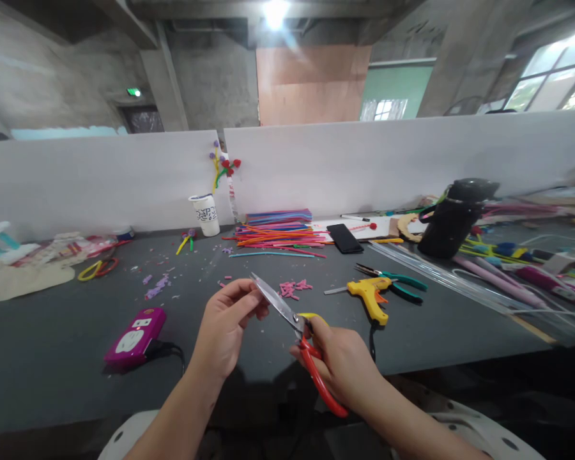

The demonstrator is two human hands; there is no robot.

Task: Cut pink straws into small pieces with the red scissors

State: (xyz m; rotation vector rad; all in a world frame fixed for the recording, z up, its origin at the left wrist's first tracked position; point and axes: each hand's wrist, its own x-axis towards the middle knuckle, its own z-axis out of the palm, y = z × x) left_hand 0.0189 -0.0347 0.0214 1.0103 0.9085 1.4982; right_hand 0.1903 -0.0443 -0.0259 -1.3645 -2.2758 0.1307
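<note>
My right hand [338,361] holds scissors [292,318] with one red and one yellow handle; the blades point up and left. At the blade tips, my left hand [232,313] is closed with thumb and fingers pinched, and whatever lies between them is too small to make out. Just beyond the blades lies a small pile of short pink pieces [294,287] on the dark table [249,396]. Farther back is a bundle of coloured pipe cleaners [278,235], mostly orange, pink and blue.
A yellow glue gun [370,297], teal-handled pliers [402,281] and a black phone [344,238] lie to the right, near a black thermos [453,220]. At left are a magenta power box [137,338] and purple scraps [157,287]. A paper cup [206,216] stands behind.
</note>
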